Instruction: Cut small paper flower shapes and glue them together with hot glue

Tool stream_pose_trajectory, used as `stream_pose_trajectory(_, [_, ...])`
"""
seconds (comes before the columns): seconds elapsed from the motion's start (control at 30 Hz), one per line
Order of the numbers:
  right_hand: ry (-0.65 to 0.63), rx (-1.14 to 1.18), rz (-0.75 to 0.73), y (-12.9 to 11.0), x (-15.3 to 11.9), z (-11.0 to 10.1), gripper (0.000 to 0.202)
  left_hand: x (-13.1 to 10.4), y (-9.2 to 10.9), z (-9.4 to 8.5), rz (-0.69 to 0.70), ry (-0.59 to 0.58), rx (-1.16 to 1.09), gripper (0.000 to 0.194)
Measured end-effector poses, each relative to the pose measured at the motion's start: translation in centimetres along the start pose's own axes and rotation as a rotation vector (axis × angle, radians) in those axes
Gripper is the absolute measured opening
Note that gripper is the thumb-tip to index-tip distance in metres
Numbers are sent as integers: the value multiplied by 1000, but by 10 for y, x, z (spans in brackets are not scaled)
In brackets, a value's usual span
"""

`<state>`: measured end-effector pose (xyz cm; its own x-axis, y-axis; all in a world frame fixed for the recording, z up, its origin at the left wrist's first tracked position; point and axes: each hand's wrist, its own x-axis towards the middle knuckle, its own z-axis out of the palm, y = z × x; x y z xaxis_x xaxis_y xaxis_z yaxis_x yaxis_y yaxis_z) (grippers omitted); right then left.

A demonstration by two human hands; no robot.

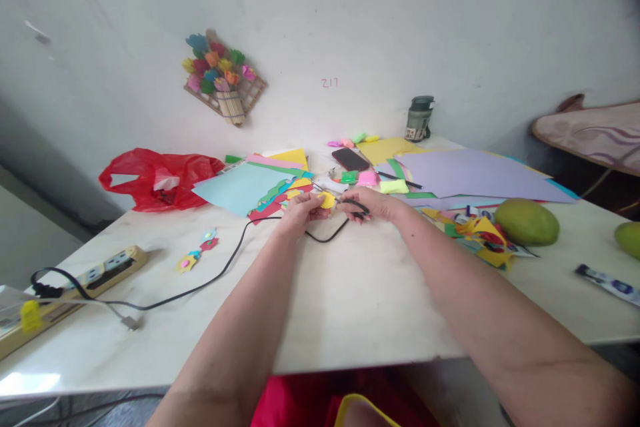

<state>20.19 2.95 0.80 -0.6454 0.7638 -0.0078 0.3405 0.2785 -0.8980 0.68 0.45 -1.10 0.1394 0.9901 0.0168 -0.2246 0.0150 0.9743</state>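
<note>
Between the thumb and fingers of my left hand (300,212) is a small piece of yellow paper (327,200). My right hand (369,202) is closed around the black handles of a pair of scissors (356,207). The blades point left, right beside the yellow paper; whether they touch it I cannot tell. Just behind my left hand lie coloured paper scraps (280,197) in red, blue, green and yellow. Behind my right hand sit lumps of pink clay (367,178), green clay (349,177) and yellow clay (393,186).
Left stand a power strip (113,267), a black cable (220,273), small paper flowers (198,250) and a red plastic bag (155,177). Behind are a phone (351,160) and a bottle (419,119). Right lie purple paper (480,173), paper offcuts (480,240), a green mango (527,221) and a tube (610,284).
</note>
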Motion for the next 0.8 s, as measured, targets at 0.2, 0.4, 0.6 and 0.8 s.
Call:
stream_pose_trajectory(0.2, [-2, 16, 5, 0, -1, 0, 22, 0, 1, 0, -3, -7, -4, 26])
stream_pose_trajectory(0.4, [3, 9, 5, 4, 3, -3, 22, -1, 0, 0, 13, -17, -7, 27])
stream_pose_trajectory(0.6, [19, -10, 18, 4, 2, -3, 21, 2, -2, -1, 13, -16, -12, 26])
stream_pose_trajectory(0.8, [45, 6, 55, -4, -4, -3, 18, 0, -1, 0, 43, 12, -27, 25])
